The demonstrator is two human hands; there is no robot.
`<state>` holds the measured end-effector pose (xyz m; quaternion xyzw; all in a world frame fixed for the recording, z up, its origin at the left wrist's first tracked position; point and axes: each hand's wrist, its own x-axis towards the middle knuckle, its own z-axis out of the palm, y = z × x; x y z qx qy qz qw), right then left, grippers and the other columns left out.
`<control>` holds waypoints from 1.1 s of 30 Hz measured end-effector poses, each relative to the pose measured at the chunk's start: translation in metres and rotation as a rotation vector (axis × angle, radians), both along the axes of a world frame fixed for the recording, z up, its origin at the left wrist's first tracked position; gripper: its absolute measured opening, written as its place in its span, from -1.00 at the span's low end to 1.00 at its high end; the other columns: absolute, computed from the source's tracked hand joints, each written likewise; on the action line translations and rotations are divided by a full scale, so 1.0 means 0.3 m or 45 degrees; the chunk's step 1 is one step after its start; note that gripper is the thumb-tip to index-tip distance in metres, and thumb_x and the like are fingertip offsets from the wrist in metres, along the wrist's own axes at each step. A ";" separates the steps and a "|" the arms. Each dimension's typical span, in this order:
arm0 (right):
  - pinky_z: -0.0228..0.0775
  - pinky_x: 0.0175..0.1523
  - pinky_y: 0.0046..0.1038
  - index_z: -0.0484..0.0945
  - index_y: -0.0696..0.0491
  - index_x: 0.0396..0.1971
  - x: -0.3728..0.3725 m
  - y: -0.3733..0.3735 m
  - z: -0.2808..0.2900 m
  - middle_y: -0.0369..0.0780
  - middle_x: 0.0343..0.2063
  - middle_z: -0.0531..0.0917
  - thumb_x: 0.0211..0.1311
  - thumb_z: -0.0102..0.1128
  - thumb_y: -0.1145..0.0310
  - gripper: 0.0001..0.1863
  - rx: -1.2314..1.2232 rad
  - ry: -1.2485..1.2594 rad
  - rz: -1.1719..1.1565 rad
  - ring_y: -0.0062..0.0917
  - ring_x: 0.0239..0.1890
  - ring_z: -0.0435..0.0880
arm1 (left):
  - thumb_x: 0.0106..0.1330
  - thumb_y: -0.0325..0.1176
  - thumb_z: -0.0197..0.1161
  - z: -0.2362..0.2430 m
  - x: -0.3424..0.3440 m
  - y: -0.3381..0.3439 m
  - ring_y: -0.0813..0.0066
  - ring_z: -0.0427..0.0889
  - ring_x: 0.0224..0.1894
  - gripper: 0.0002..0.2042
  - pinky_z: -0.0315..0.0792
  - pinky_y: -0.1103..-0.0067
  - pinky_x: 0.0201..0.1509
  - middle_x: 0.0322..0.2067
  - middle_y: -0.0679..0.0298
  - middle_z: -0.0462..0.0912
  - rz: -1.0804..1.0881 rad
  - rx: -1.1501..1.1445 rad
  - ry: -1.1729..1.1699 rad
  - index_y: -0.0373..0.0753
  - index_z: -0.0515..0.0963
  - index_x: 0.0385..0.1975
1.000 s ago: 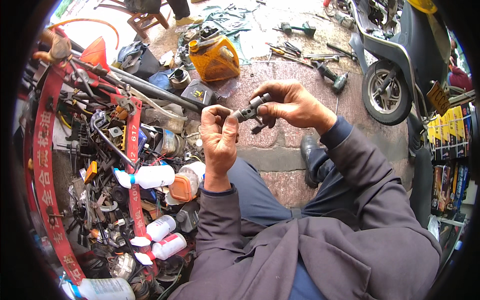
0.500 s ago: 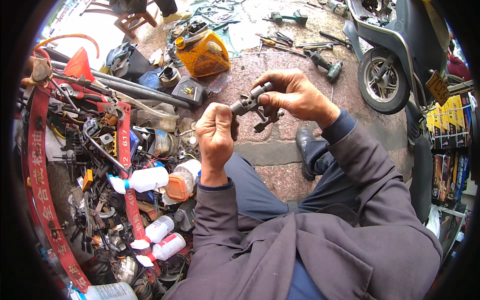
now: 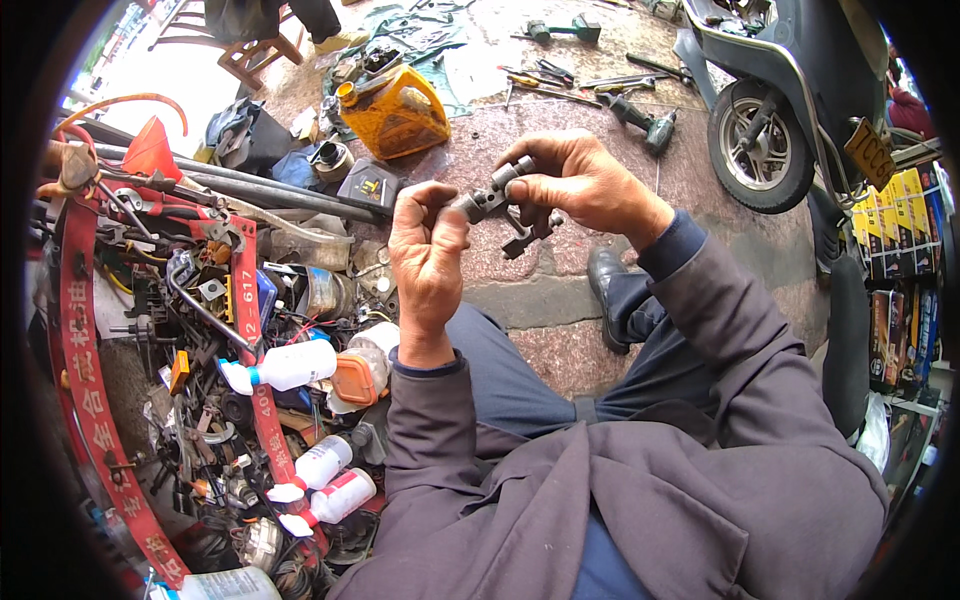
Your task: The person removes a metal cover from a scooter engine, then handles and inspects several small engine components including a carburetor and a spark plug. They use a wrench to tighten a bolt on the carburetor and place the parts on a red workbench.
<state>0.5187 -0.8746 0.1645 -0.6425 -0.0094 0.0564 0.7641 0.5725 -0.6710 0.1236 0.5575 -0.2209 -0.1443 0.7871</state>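
Note:
Between my hands, above the stone floor, is a grey metal shaft part [image 3: 484, 205] with a cross hole and a stubby arm hanging below it. My left hand [image 3: 428, 262] is closed on its lower left end, thumb against the metal and fingers curled behind. At the upper right end, my right hand [image 3: 592, 190] pinches the part between thumb and bent fingers. The shaft slants up to the right. My fingers cover parts of both ends.
Left of me, a red-framed rack [image 3: 250, 290] holds jumbled metal parts and white spray bottles [image 3: 298, 365]. A yellow oil jug [image 3: 397, 112] and a dark container [image 3: 368, 188] stand ahead. Farther off lie a green cordless drill [image 3: 640, 122] and hand tools. A scooter [image 3: 770, 140] stands at the right.
My left fingers have shifted up along the shaft's left end, and its thumb now lies lower against it. The right hand keeps its pinch. The whole view has shifted slightly.

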 end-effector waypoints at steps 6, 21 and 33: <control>0.48 -0.41 -0.68 0.56 0.17 -0.12 -0.003 -0.007 0.008 -0.32 -0.45 0.67 0.31 0.26 0.42 -0.79 -0.018 -0.012 0.029 -0.76 -0.49 0.60 | 0.18 -0.63 0.30 0.048 0.030 -0.022 0.68 0.53 -0.21 -0.75 0.41 0.71 -0.11 -0.23 0.34 0.54 -0.259 0.241 -0.132 -0.30 0.48 -0.16; 0.51 -0.44 -0.66 0.53 0.14 -0.10 0.004 -0.020 -0.006 -0.30 -0.44 0.67 0.33 0.25 0.33 -0.75 0.108 0.040 0.019 -0.70 -0.51 0.66 | 0.17 -0.49 0.20 -0.028 0.014 -0.103 0.33 0.57 -0.10 -0.75 0.48 0.43 -0.06 -0.12 0.14 0.57 -0.445 -0.575 0.385 -0.22 0.44 -0.14; 0.47 -0.35 -0.60 0.58 0.22 -0.11 0.012 -0.024 0.012 -0.29 -0.47 0.67 0.30 0.24 0.39 -0.75 -0.420 -0.166 -0.347 -0.72 -0.45 0.59 | 0.30 -0.20 0.00 -0.040 0.018 -0.111 0.11 0.60 -0.21 -0.75 0.44 0.20 -0.11 -0.21 0.12 0.68 -0.287 -0.852 1.036 -0.19 0.56 -0.26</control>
